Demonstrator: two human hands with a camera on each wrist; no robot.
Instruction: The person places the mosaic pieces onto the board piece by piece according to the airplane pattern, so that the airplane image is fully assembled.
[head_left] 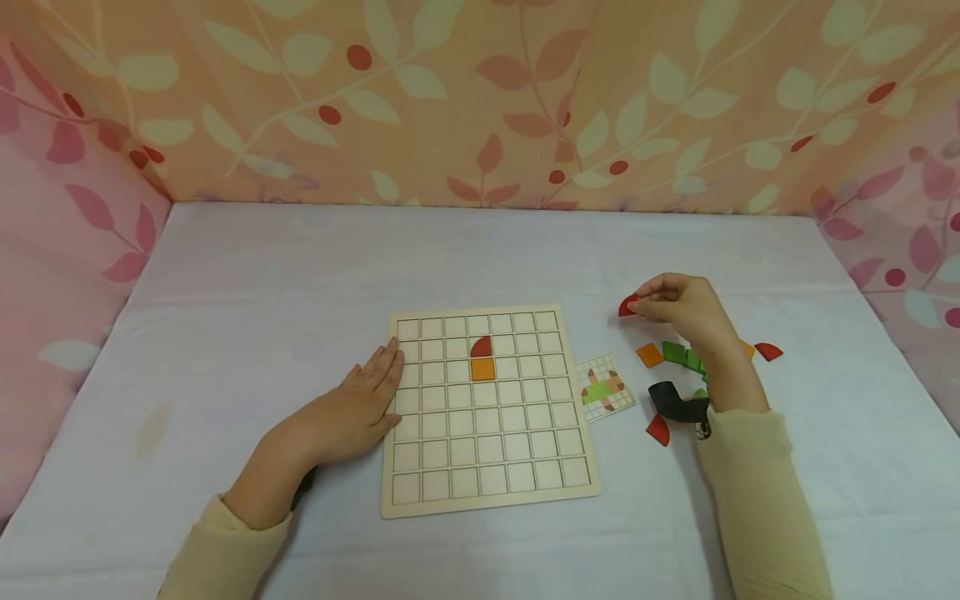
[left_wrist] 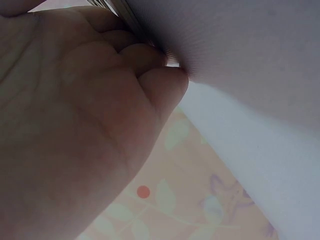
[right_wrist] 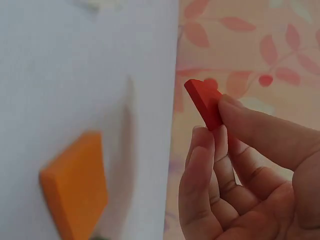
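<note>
In the head view, my left hand [head_left: 358, 410] lies with extended fingers along the left edge of a wooden grid board [head_left: 438, 506], its fingertips touching the rim. My right hand [head_left: 686, 310] is raised over the table to the right of the board. Between thumb and fingertips it pinches a red quarter-circle tile [head_left: 627, 307], also seen as a red tile [right_wrist: 204, 102] in the right wrist view. On the board, another red quarter-circle tile [head_left: 482, 347] sits in a cell directly above an orange square tile [head_left: 483, 369].
A pattern card [head_left: 604, 387] lies against the board's right side. Loose pieces lie below the right hand: an orange tile [head_left: 649, 355], several green tiles [head_left: 674, 353] and red quarter-circles [head_left: 658, 430], partly hidden by the forearm and a black wrist strap [head_left: 675, 405]. A patterned curtain [head_left: 480, 108] stands behind.
</note>
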